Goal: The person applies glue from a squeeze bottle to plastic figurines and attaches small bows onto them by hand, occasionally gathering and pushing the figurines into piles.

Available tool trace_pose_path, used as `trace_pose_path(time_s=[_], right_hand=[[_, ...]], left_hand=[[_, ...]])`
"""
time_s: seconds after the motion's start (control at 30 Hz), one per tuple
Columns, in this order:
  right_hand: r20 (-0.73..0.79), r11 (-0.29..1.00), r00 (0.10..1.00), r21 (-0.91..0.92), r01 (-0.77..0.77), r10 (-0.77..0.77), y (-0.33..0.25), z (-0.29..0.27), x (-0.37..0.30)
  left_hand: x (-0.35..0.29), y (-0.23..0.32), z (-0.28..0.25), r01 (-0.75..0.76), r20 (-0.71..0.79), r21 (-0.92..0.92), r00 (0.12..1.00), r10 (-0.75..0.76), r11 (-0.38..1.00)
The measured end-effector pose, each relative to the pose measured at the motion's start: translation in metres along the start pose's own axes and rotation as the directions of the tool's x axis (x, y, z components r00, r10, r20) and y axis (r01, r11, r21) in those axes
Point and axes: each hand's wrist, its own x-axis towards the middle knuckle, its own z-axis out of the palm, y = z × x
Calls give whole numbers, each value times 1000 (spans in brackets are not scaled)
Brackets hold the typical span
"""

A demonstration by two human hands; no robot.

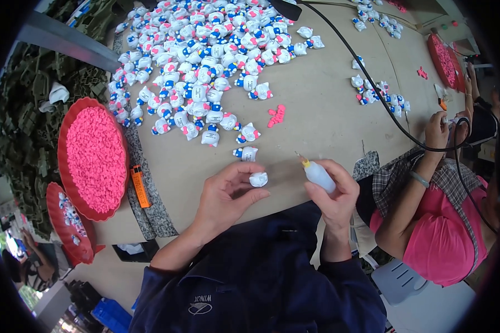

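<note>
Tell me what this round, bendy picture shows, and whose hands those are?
A person wears a camera on their head, looking down, so the picture curves at the edges. The left hand pinches a small white toy figure. The right hand holds a little squeeze bottle with a pointed tip. On the table lies a big pile of toy figures and a red tray of pink pieces. Another person sits at the right, working too.

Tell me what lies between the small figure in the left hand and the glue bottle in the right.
Head view: only bare table between the white figure and the bottle.
</note>
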Motion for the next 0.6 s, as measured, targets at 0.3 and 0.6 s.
trace_pose_path(time_s=[0.3, 0.6], right_hand=[[144, 898, 970, -371, 236, -195, 16, 41, 31], [159, 787, 946, -526, 323, -281, 10, 31, 70]], left_hand=[[-10, -5, -7, 35, -18, 0, 999, -35, 999], [-9, -4, -9, 58, 0, -32, 998, -58, 998]])
